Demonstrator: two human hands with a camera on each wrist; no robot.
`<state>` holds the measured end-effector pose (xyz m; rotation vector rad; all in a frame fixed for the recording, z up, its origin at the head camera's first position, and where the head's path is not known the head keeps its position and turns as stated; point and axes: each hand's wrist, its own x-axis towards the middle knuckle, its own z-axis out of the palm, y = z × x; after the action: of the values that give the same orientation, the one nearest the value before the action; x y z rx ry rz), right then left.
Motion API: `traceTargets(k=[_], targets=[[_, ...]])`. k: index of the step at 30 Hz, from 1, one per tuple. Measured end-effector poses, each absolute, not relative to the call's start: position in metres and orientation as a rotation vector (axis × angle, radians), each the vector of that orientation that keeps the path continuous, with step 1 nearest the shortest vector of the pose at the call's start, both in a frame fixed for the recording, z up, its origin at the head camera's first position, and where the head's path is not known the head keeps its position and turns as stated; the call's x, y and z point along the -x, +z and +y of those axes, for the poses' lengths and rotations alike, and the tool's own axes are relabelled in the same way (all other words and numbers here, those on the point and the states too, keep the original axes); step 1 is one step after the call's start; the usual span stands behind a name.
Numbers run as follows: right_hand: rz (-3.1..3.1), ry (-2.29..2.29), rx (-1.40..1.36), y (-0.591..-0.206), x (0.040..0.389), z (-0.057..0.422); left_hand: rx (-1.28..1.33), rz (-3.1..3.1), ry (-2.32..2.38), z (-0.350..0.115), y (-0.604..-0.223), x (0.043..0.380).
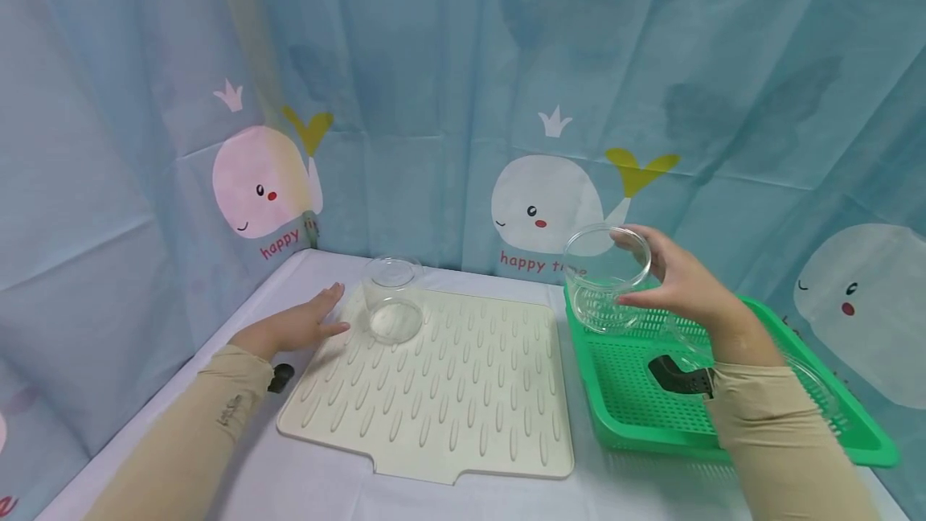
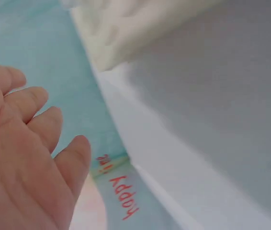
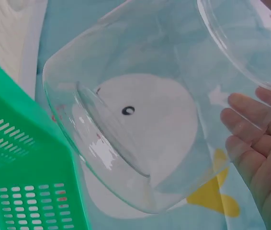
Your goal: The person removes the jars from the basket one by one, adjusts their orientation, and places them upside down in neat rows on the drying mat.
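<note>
My right hand (image 1: 676, 280) grips a clear plastic container (image 1: 606, 272) near its rim and holds it up above the left end of the green basket (image 1: 604, 416). In the right wrist view the fingers (image 3: 255, 115) show at the rim end of this container (image 3: 126, 139), whose ringed base faces the other way. A second clear container (image 1: 394, 300) stands on the far left part of the cream ridged mat (image 1: 463, 392), apparently with its base up. Just left of it is my left hand (image 1: 304, 320), fingers spread and nothing held. The left wrist view shows its palm (image 2: 20, 158).
More clear plastic (image 1: 810, 384) lies in the basket, partly hidden by my right forearm. A white cloth (image 1: 304, 481) covers the table. Blue curtains with whale prints (image 1: 405, 103) hang close behind and at both sides.
</note>
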<state>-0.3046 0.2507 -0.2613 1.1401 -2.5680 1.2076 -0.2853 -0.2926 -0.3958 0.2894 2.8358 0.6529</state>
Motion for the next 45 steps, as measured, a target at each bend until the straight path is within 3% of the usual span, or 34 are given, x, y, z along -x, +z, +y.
traceTargets(k=[20,39,45], targets=[[-2.407,1.448,-1.314,-0.271,0.307,0.198,-0.402,3.036,0.938,-0.249,-0.329,0.278],[-2.468,1.373,-1.438,-0.281,0.294,0.150,-0.897,2.952,1.256,-0.137,-0.298,0.242],[-2.487,1.359,-1.484,-0.283,0.290,0.143,-0.923,2.920,1.303,-0.113,-0.302,0.236]])
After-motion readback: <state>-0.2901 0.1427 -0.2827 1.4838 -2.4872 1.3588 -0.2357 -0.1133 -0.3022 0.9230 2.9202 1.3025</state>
